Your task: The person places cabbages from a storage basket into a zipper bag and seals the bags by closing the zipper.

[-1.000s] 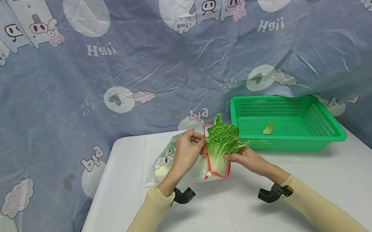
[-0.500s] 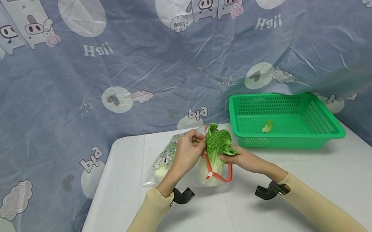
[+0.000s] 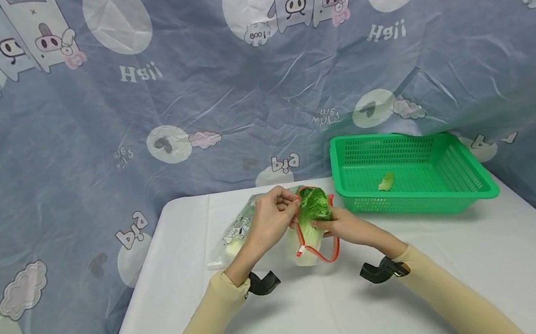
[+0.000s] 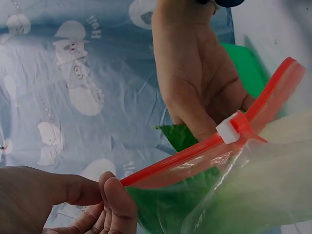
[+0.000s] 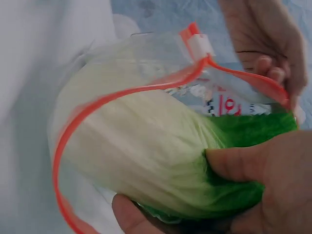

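Note:
My left hand (image 3: pixel 270 218) pinches the red zip edge (image 4: pixel 170 159) of a clear slider bag at its mouth. The white slider (image 4: pixel 227 130) sits at one end of the zip. My right hand (image 3: pixel 352 226) grips a napa cabbage (image 5: pixel 146 146), thumb on one side and fingers beneath, at its green leafy end. The pale base of the cabbage is inside the bag, past the red mouth, while the leaves are at the opening. In the right wrist view, the left hand (image 5: pixel 273 44) shows behind the bag.
Left of my hands lies another clear bag (image 3: pixel 236 232) with cartoon prints and a pale vegetable in it. A green basket (image 3: pixel 424 204) stands at the back right, holding a small leaf piece (image 3: pixel 386 181). Patterned cloth (image 3: pixel 236 91) hangs behind the white table (image 3: pixel 322 320).
My right hand has moved the cabbage left and down, deeper into the bag, and its leaves have dropped to the red mouth. The left hand has stayed in nearly the same place.

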The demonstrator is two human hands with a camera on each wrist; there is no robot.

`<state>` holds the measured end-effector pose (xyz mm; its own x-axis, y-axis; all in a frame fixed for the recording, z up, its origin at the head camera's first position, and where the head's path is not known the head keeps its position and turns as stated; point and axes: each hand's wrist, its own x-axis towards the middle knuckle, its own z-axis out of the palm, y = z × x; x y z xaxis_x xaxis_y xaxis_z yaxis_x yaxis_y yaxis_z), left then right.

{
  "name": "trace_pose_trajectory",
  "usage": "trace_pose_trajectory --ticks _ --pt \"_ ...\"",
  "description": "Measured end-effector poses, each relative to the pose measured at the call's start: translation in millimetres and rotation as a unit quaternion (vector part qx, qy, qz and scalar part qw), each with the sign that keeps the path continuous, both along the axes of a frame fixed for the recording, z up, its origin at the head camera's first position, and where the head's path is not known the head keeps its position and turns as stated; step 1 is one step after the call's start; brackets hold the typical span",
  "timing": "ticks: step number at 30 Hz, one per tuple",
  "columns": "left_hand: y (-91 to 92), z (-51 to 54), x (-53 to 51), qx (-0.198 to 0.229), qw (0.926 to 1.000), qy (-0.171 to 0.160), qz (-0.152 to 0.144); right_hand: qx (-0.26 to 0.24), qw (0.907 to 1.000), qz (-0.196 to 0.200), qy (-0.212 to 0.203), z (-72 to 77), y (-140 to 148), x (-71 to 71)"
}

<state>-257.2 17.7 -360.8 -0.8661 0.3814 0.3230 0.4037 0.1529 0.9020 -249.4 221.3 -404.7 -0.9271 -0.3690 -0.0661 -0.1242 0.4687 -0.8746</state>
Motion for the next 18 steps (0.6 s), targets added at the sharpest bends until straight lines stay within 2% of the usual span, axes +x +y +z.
trace_pose_trajectory --ticks 3,7,9,14,18 --pt "0.0 3.1 2.2 -0.009 0.9999 0.003 -0.005 0.056 0.9972 -0.047 0.015 -0.2 -4 -1.8" --pt "-1.2 5.4 2.0 -0.002 0.9999 -0.009 0.008 0.118 0.9874 -0.100 0.032 4.6 -6 0.9" --pt "-2.6 6.6 1.5 0.007 0.9997 -0.014 0.018 0.126 0.9859 -0.101 0.042 9.2 -6 4.1" --pt "-7.2 8.8 0.8 0.028 0.9991 -0.011 0.031 0.106 0.9892 -0.064 0.079 24.5 -3 14.6" --pt "-9.9 9.6 0.7 0.041 0.9984 -0.005 0.037 0.105 0.9865 -0.078 0.099 31.2 -3 20.7"
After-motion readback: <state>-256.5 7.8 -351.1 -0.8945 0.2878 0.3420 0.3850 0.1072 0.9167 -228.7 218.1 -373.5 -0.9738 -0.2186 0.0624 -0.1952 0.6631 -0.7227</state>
